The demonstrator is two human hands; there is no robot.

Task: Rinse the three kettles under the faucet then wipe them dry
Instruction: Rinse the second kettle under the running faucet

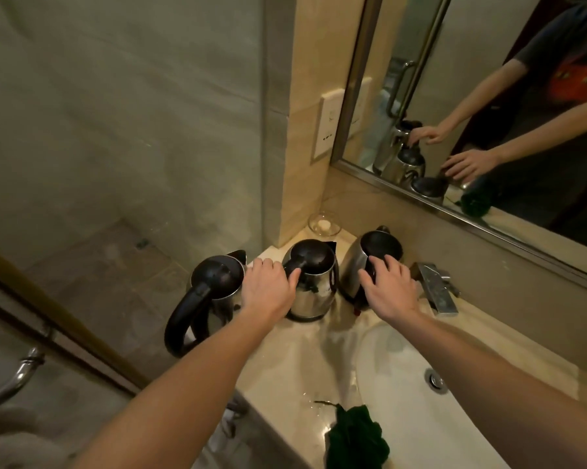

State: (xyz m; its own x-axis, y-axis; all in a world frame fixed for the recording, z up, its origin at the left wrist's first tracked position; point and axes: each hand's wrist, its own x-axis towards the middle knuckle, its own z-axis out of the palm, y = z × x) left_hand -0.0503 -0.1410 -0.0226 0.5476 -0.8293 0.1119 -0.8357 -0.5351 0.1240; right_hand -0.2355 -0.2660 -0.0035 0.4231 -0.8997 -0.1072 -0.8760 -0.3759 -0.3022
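Showing the three kettles in a row at the back of the countertop (305, 363), none yet under the faucet (436, 291). The left kettle (214, 289) stands at the counter's left edge, its handle overhanging toward the viewer. The left hand (268, 289) sits between it and the middle kettle (314, 286), fingers curled and thumb laid on that kettle's handle. The right kettle (370, 262), top open, tilts slightly; the right hand (390, 286) rests on its handle side with fingers spread, not closed round it.

Probable hazards: the kettles stand nearly touching, so lifting the middle one sideways could nudge the left kettle off the edge, and water pooled on the counter could let a base slide. The faucet, just beside the right kettle, could catch it. Open room lies rightward and forward, over the basin (397, 377); a green cloth (356, 438) lies at the near rim.
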